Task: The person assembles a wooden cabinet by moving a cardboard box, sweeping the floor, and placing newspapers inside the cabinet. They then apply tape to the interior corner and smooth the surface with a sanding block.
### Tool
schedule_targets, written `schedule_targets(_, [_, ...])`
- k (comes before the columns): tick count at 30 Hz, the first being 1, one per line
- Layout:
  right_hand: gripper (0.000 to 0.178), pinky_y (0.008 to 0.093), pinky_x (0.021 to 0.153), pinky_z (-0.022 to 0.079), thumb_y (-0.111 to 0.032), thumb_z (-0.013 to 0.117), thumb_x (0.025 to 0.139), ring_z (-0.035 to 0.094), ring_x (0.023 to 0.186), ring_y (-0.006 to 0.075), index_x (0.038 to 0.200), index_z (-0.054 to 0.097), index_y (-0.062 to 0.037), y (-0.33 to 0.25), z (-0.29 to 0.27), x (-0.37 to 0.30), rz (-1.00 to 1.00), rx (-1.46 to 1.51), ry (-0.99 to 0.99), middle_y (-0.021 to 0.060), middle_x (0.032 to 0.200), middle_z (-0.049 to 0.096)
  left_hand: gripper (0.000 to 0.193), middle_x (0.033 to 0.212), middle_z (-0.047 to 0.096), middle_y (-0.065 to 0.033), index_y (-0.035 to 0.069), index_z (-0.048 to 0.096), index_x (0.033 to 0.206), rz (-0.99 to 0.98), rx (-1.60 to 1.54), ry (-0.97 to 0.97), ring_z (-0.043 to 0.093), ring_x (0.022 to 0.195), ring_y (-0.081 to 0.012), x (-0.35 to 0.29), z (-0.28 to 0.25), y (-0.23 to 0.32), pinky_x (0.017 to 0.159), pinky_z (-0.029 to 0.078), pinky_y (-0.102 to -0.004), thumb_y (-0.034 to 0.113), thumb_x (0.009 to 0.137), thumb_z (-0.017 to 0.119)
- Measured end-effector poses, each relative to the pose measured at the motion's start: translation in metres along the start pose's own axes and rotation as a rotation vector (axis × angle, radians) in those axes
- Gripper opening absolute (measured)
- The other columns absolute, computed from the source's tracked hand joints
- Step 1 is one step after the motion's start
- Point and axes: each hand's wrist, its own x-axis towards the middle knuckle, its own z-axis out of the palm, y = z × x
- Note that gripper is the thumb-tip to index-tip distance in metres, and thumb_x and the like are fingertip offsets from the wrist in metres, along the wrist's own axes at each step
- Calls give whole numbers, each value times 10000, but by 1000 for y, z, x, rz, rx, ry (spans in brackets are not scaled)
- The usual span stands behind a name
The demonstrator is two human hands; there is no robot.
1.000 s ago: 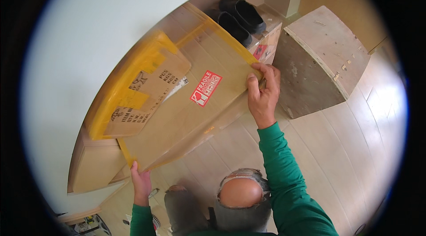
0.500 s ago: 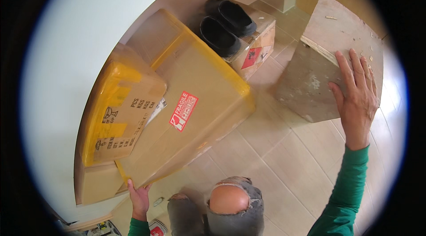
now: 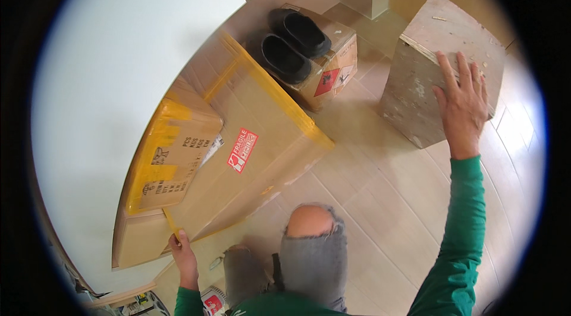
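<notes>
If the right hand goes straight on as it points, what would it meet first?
The right hand would likely meet the wooden box first; its fingers lie over it, contact unclear.

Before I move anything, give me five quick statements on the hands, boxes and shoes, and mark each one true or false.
1. The left hand is at a corner of the big carton. True.
2. The right hand is on the shoes. False: the right hand is at the wooden box.
3. A pair of shoes sits on a small carton. True.
4. The shoes are white. False: they are black.
5. Yellow tape runs along the big carton's edge. True.
</notes>
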Motion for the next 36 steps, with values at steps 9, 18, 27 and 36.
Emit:
schedule_targets(9, [694,515,1191,369,-292,730,930,458,1427,380,1560,443,-344,-8,-1,12,55,72,-24,94,1563,476,187,1137,666,-206,-55,633,1161,1134,-377,-308,646,1070,-315,-80,118,273,956,502,-399,18,990,616])
schedule_targets(18, [584,526,1180,371,-253,716,909,477,1413,401,1475,578,-291,-20,-6,26,215,291,-15,113,1538,518,468,1425,615,-223,-3,618,1371,1248,-271,-3,560,1315,-400,188,369,543,1140,419,-445,338,1073,500])
schedule_targets(27, [646,435,1104,479,-234,765,934,548,1354,385,1489,494,-43,-137,43,-45,692,1777,-415,260,1479,531,659,1619,445,-147,87,423,1583,505,71,-170,481,1429,-299,249,469,545,1142,416,-395,476,1059,515])
schedule_targets(36, [936,394,1245,226,-370,651,1037,242,1560,334,1655,64,19,-312,148,10,1019,2212,-608,258,1694,199,930,1664,334,-191,79,275,1652,167,-62,-760,362,1499,-338,312,481,519,1194,325,-448,738,998,334])
